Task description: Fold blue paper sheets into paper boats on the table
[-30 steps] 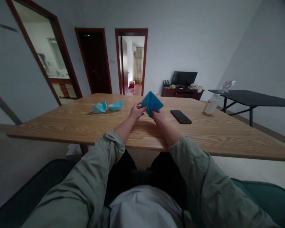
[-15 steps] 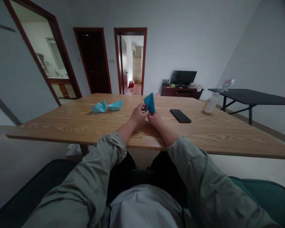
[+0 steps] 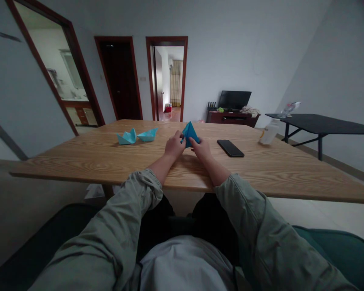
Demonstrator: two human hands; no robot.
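A folded piece of blue paper [image 3: 189, 131], pointed at the top, is held up between my two hands above the wooden table [image 3: 133, 161]. My left hand [image 3: 174, 145] grips its left lower side, fingers closed on the paper. On the right lower side, my right hand [image 3: 202, 148] pinches it with the thumb on the near face. Fingertips behind the paper are hidden. Two light blue folded paper boats, one [image 3: 126, 136] lower on the left and another [image 3: 147, 135] beside it, rest on the table left of my hands.
A black phone [image 3: 230, 148] lies on the table to the right of my hands. Farther right stands a whitish plastic bottle [image 3: 269, 132]. Beyond the table are a black folding table [image 3: 324, 122] and a television [image 3: 235, 99] on a cabinet.
The blue paper has turned from a narrow, side-on view to a broader triangular face and sits slightly lower. My right hand has shifted up and a little to the right along its edge.
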